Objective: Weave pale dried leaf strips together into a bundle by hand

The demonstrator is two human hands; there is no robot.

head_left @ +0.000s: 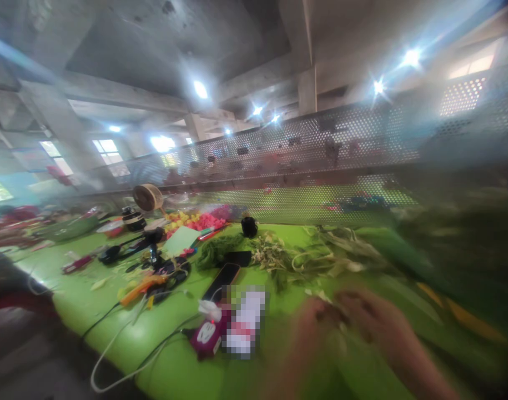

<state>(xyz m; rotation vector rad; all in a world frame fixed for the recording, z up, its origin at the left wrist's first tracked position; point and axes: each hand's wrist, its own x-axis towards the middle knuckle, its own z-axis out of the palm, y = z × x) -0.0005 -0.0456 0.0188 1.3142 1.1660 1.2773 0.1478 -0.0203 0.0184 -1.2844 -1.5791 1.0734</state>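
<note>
My left hand (310, 322) and my right hand (372, 316) are close together over the green table (162, 333), toward the lower right. Both are smeared by motion, with the fingers curled in and closed. Small pale bits show between and just above the fingertips, but what they are is too blurred to tell. Beyond the hands lies a loose spread of pale green leafy strands (337, 253). To its left is a bunch of small whitish-green sprigs (270, 253).
Left of my hands lie a purple power strip (212, 336) with cables, a phone (221, 282) and an orange-handled tool (139, 290). Yellow and pink pieces (204, 221) are heaped farther back, near a small fan (148, 197). A perforated metal partition (287, 161) runs along the table's far edge.
</note>
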